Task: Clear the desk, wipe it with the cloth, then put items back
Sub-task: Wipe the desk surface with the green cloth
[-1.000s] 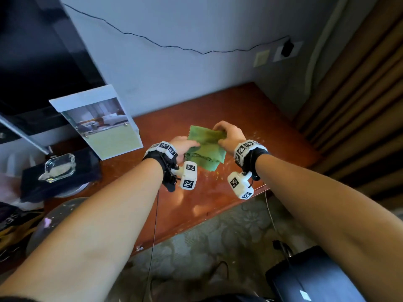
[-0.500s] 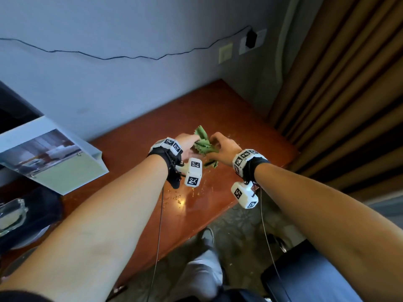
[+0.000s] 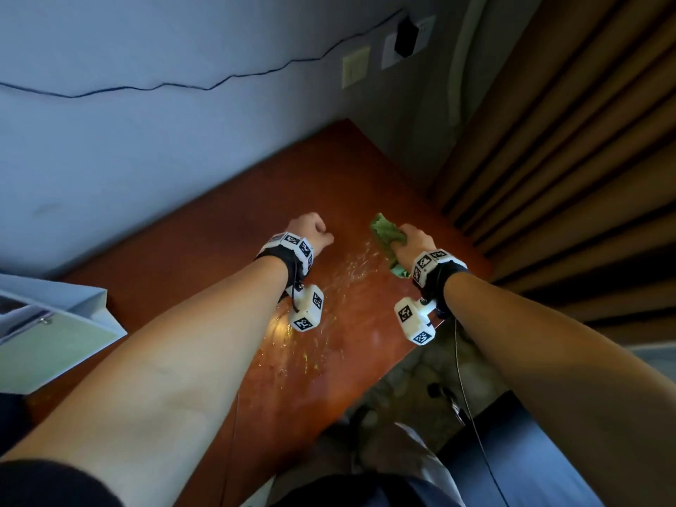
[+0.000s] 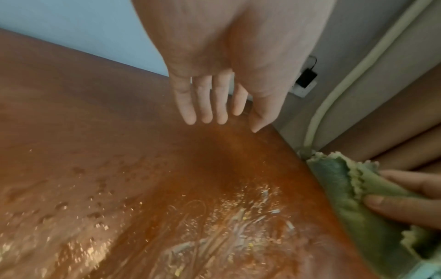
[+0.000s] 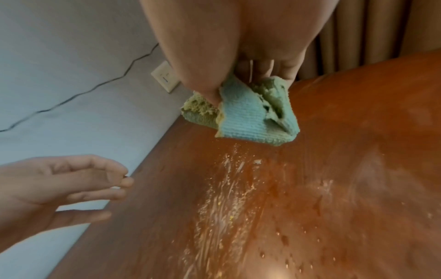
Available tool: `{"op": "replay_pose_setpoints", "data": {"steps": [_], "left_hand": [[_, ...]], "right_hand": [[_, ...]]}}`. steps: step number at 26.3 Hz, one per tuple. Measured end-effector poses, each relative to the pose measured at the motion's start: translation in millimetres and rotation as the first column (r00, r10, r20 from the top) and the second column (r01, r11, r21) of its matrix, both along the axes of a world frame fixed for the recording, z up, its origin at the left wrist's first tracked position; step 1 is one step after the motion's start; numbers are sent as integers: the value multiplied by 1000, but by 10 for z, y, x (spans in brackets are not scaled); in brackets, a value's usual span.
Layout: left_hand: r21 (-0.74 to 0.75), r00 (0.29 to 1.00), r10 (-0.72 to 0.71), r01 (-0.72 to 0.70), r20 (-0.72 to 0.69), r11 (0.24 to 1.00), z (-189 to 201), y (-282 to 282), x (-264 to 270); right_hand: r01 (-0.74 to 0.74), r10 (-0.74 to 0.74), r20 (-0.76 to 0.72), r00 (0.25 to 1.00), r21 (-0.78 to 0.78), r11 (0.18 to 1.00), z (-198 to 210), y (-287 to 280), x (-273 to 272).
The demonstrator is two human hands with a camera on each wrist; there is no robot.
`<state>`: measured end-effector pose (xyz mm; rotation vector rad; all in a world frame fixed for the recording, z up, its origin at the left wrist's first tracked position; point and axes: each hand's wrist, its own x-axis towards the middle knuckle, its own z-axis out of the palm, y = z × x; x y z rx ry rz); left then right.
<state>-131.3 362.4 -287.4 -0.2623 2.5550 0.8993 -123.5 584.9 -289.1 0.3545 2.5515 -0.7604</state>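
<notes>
My right hand [image 3: 415, 245] grips a bunched green cloth [image 3: 384, 232] just above the red-brown desk [image 3: 292, 184], near its right end. In the right wrist view the cloth [image 5: 248, 117] is wadded between thumb and fingers, its lower fold close to the wood. My left hand [image 3: 311, 232] hovers a little to the left of the cloth and holds nothing. Its fingers [image 4: 203, 102] hang loosely over the desk. Between the two hands a wet smear with pale crumbs [image 3: 347, 272] streaks the desk toward its front edge.
A white framed picture stand [image 3: 55, 323] sits on the desk at far left. A wall socket with a black plug [image 3: 406, 34] and a thin cable [image 3: 146, 87] are behind. Brown curtains [image 3: 567, 177] hang close at the right. A dark seat [image 3: 512, 451] stands below the front edge.
The left hand has let go of the cloth and drawn away to the left. The right hand now holds the bunched cloth alone, farther right. The head view has swung right.
</notes>
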Motion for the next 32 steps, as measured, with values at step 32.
{"op": "replay_pose_setpoints", "data": {"steps": [32], "left_hand": [[-342,941,-57,178,335,923,-1149,84,-525]], "right_hand": [[-446,449,67,891,-59,893,-1120,-329,-408]]}}
